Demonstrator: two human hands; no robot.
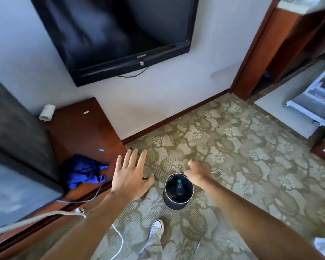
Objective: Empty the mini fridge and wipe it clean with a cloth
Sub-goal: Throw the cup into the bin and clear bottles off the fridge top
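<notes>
A crumpled blue cloth (83, 173) lies on the low wooden cabinet top (79, 132) at the left. My left hand (131, 175) hovers just right of it, fingers spread, holding nothing. My right hand (199, 170) hangs empty over the carpet, above the rim of a black waste bin (177, 200) that holds a bottle (179, 186). At the far right the mini fridge's white door (308, 107) stands open, with its shelves partly in view.
A black TV (120, 34) hangs on the wall above. A dark panel (17, 147) fills the left edge. Cables (94, 196) trail off the cabinet and across the patterned carpet (251, 166). A white roll (47, 112) sits at the cabinet's back. My shoe (157, 228) is below.
</notes>
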